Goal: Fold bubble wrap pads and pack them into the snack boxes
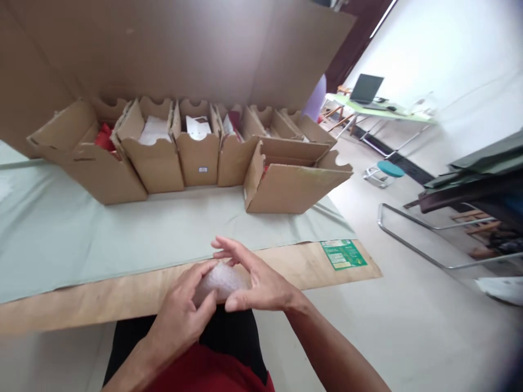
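Observation:
A small bundle of clear bubble wrap [223,279] is held between my two hands, just above the table's front edge. My left hand [183,305] is closed around its left end, with the thumb at the near side. Around the right end curls my right hand [261,280], its thumb against the bundle and its upper fingers reaching past the far side. Whatever the wrap may contain cannot be made out.
Several open cardboard bins [200,163] stand in a row at the table's back, holding red and white items. One bin [298,188] sits crosswise at the right. A tall cardboard sheet [183,49] rises behind them. A green label [344,255] lies near the table's right corner.

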`<state>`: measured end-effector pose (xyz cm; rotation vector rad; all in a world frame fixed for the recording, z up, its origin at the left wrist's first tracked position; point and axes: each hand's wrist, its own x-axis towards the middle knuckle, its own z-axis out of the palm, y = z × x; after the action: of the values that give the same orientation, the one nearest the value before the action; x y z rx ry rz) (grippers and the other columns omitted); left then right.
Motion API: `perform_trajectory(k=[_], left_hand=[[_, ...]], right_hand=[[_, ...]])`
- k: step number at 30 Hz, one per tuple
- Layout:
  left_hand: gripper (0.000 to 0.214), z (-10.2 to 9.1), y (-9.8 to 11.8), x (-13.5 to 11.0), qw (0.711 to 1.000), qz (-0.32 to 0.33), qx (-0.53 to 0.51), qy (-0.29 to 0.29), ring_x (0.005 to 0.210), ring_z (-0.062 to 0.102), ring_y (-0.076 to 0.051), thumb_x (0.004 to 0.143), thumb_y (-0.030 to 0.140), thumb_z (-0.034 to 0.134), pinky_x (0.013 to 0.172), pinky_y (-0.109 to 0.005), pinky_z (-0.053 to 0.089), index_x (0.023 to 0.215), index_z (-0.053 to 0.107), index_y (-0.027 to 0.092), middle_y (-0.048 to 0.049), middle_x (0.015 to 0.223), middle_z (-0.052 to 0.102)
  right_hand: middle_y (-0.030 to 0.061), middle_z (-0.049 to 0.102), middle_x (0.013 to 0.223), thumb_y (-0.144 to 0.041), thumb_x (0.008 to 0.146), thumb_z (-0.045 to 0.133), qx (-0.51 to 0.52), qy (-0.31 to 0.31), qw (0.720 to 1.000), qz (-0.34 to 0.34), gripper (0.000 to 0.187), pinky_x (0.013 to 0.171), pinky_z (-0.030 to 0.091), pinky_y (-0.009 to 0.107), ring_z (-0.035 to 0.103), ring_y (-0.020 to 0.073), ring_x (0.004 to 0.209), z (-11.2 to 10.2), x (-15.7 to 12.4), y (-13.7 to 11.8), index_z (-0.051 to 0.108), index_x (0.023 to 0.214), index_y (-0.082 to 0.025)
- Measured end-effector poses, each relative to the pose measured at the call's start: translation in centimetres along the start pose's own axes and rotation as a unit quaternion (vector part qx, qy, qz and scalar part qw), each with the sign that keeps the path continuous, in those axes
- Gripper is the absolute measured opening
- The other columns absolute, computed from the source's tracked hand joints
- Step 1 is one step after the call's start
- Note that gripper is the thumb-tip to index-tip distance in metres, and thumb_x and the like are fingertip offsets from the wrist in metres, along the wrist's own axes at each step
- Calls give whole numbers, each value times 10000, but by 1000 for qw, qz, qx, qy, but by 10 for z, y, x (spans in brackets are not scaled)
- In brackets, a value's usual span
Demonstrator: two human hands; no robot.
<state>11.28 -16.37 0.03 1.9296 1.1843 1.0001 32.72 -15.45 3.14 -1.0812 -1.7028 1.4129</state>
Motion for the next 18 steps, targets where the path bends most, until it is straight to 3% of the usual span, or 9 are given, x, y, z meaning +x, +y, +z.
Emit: perform_trajectory(k=[2, 5, 8, 10, 14, 18], left_hand=[[343, 9, 4, 3, 998, 58, 32, 3, 1005, 768, -252, 885, 257, 610, 838, -378, 641, 1228, 619, 251, -78, 1132, 783], [275, 22, 10, 10, 996, 76, 48, -13, 884, 784, -215, 909, 247, 596, 721, -313, 648, 1183, 585, 266, -48, 1019, 788], [285, 23, 17, 23, 992, 106, 57, -39, 855, 776, -192, 910, 216, 586, 710, -286, 640, 1187, 565, 279, -27, 984, 775], [370, 17, 22, 39, 985, 150, 76, -44, 957, 765, -213, 904, 258, 626, 787, -317, 642, 1265, 546, 271, -52, 1065, 766], [460, 3, 40, 97, 963, 233, 129, 31, 1215, 666, -279, 936, 327, 647, 1015, -444, 570, 1369, 530, 228, -127, 1291, 694], [480, 16, 63, 176, 932, 323, 152, 66, 1380, 544, -315, 933, 227, 618, 1147, -530, 452, 1403, 529, 193, -134, 1379, 655]], right_hand=[[112, 633, 1432, -470, 756, 872, -31, 0, 999, 10, 843, 1039, 510, 408, 627, 271, 1248, -6, -5, -6, 522, 1494, -262], [50, 761, 1162, -322, 864, 759, -104, 21, 994, 29, 392, 902, 543, 339, 700, 219, 1008, -14, -14, -9, 711, 1244, -242], [21, 775, 998, -268, 868, 718, -144, 39, 988, 43, 233, 791, 535, 294, 694, 197, 887, -29, -23, -11, 751, 1096, -229], [12, 757, 898, -273, 867, 710, -164, 62, 984, 37, 165, 728, 520, 278, 673, 183, 812, -46, -32, -16, 753, 1017, -219], [21, 727, 837, -329, 880, 724, -183, 161, 970, -2, 135, 691, 533, 291, 656, 181, 757, -96, -56, -38, 748, 956, -220], [29, 742, 859, -393, 850, 798, -101, 339, 933, -66, 187, 555, 535, 297, 667, 185, 674, -148, -75, -65, 767, 992, -275]])
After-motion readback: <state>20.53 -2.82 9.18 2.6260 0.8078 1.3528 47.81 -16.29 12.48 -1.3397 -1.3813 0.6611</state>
